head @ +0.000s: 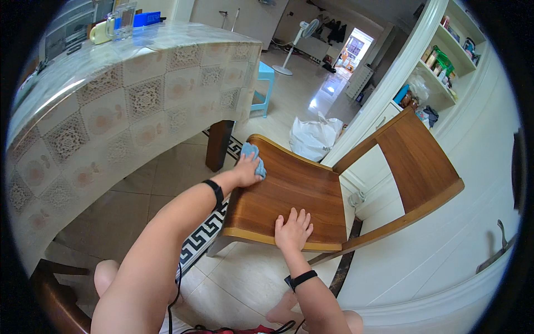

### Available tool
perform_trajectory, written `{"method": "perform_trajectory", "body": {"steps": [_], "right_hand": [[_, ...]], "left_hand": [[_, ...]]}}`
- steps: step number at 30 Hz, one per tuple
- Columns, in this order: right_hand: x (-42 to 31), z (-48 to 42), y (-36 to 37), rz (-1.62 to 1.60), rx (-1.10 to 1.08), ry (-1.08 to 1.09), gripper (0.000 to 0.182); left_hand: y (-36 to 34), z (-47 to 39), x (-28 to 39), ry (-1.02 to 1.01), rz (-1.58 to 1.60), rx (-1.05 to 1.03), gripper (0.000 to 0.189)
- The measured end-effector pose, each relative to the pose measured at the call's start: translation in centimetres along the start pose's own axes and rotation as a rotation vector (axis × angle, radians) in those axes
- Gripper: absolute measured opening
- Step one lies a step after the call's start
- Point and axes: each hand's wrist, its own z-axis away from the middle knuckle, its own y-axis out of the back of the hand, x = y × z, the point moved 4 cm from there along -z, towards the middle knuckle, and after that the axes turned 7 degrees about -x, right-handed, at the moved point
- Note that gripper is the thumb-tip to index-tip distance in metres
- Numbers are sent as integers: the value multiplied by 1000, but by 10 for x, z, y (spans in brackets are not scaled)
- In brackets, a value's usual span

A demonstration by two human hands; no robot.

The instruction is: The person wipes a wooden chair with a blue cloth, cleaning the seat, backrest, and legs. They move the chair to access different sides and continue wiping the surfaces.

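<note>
A wooden chair (288, 188) stands in front of me, its curved brown seat edged in a lighter tone. Its wooden backrest (421, 160) is on the right. My left hand (247, 170) holds a crumpled light blue cloth (259, 165) against the seat's far left edge. Flat on the near part of the seat lies my right hand (294, 229), fingers apart and with nothing in it. Black bands circle both wrists.
To the left is a table with a patterned lace-like tablecloth (144, 98); a glass mug (123, 23) stands on it. Beyond the chair are a white plastic bag (316, 135) and a blue stool (263, 85). White shelves (438, 79) and a door with a handle (496, 250) border the right.
</note>
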Motion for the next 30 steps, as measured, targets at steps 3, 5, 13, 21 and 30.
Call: {"method": "perform_trajectory", "body": {"steps": [3,5,13,21,30], "right_hand": [[-1,-1,-1,-1,-5,-3,57],[-2,0,0,-13,0,3,57],[2,0,4,-11,2,-20,55],[-1,1,3,-25,9,-21,55],[2,0,1,-18,-24,-15,56]], "left_hand": [[3,-20,-8,-10,-39,6,81],[1,-20,-10,-29,-54,24,79],[-22,58,16,-167,16,0,73],[-27,163,47,-343,164,-101,65],[-13,95,22,-245,82,-32,58]]}}
